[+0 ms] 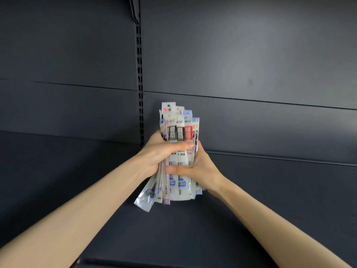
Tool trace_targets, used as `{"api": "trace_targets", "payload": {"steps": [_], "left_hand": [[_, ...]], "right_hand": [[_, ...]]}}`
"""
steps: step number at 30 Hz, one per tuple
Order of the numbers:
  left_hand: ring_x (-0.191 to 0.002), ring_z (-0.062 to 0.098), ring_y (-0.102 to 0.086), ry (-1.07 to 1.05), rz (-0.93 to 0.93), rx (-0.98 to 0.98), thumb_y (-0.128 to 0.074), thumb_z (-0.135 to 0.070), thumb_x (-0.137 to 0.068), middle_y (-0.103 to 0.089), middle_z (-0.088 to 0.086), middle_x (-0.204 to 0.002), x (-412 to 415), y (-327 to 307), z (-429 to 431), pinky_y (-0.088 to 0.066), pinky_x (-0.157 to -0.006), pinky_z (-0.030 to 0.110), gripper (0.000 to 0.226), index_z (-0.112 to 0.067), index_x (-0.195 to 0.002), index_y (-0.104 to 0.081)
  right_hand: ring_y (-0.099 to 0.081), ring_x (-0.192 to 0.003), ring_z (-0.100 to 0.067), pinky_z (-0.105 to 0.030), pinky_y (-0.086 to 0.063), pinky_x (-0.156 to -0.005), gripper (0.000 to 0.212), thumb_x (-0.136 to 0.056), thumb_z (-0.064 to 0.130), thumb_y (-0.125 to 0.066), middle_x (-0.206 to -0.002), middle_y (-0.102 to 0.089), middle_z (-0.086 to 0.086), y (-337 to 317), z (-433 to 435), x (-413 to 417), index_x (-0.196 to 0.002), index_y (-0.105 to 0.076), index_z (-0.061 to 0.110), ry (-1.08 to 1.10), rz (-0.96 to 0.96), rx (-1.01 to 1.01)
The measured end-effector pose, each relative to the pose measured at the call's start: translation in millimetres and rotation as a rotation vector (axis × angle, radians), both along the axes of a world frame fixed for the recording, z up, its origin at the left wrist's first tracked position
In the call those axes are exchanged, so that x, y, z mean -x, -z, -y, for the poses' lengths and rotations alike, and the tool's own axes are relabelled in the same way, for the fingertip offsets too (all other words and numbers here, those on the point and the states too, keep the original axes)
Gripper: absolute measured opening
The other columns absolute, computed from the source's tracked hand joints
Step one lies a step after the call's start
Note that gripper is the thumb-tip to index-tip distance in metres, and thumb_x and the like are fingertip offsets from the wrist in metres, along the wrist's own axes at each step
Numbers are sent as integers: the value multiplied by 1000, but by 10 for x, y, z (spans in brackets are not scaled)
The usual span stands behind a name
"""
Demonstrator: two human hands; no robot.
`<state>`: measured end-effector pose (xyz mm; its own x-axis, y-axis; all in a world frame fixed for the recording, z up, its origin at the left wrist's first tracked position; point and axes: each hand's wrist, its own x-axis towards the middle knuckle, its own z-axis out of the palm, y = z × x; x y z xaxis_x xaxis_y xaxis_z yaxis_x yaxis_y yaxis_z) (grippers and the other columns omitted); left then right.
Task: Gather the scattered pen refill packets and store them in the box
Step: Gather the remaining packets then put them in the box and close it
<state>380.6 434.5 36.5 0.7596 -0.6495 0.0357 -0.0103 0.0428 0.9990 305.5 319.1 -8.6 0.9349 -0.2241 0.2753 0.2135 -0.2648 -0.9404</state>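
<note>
Both hands are clamping one thick bundle of pen refill packets upright above a dark shelf — left hand wrapping around the upper middle with the thumb across the front, right hand closing on it just below from the other side. The packets are fanning out a bit at the bottom; one clear packet is sticking out lower left, looking loose. Gathering is looking mostly done: no stray packets are showing on the shelf. Storing is not yet done — the box is not appearing in view, so the bundle is likely needing squaring up and carrying over to it.
</note>
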Motion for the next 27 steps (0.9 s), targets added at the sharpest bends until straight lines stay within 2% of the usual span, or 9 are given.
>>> {"api": "trace_targets", "payload": {"steps": [2,3,6,9,11,14,17,22,27], "left_hand": [[-89,12,-71,-42,137,96,-85,-8,-60,-72,-1,-102,33,-128,-4,-57,-79,32,65,-19,-117,-55],[-91,8,-70,-50,207,138,-85,-8,-59,-70,-4,-104,56,-183,-3,-57,-78,28,69,-21,-118,-52],[-93,2,-68,-28,320,244,-84,-4,-60,-70,-7,-105,120,-278,5,-56,-73,19,71,-23,-120,-51],[-95,9,-69,65,249,292,-82,-12,-55,-73,-3,-102,102,-229,-16,-57,-75,25,68,-21,-117,-57],[-94,9,-70,140,203,254,-84,-14,-52,-74,-6,-100,60,-82,-44,-56,-74,25,69,-22,-115,-58],[-100,12,-68,176,173,190,-88,-16,-46,-73,-5,-104,28,148,-58,-55,-79,26,82,-22,-120,-53],[-101,16,-68,220,152,197,-83,-22,-46,-74,-2,-104,-13,183,-56,-55,-79,25,77,-19,-118,-55],[-98,15,-69,283,136,197,-81,-20,-49,-75,-2,-101,-64,122,-81,-55,-75,23,74,-17,-119,-55],[-97,12,-70,258,174,125,-85,-9,-56,-75,-4,-99,-12,88,-34,-55,-82,27,62,-22,-112,-60]], "right_hand": [[-62,-114,-13,-30,-54,-91,95,-62,4,-87,-129,-56,-6,-129,10,-35,-137,-31,21,25,64,35],[-60,-116,-13,-31,-55,-91,99,-60,7,-88,-132,-53,-7,-202,11,-45,-138,-30,22,20,86,52],[-65,-110,-17,-34,-57,-85,88,-65,-1,-83,-125,-60,-9,-384,23,-29,-137,-35,15,-27,126,101],[-66,-106,-10,-28,-56,-84,72,-68,-6,-79,-115,-66,1,-429,49,22,-126,-48,23,-39,162,114],[-65,-107,-9,-26,-54,-88,70,-68,-7,-79,-113,-67,4,-313,42,46,-122,-52,27,-66,136,156],[-63,-113,-14,-29,-51,-94,70,-67,-9,-79,-121,-65,-5,-99,51,33,-124,-53,25,-63,95,139],[-61,-116,-19,-40,-50,-99,78,-65,-1,-83,-126,-62,-9,-72,52,7,-131,-45,17,-50,105,80],[-66,-107,-15,-25,-52,-86,64,-68,-14,-75,-111,-69,0,-88,77,-9,-111,-61,32,-69,145,60],[-62,-113,-20,-41,-53,-94,75,-64,-2,-83,-123,-62,-11,-28,83,-101,-129,-48,15,-48,73,86]]}}
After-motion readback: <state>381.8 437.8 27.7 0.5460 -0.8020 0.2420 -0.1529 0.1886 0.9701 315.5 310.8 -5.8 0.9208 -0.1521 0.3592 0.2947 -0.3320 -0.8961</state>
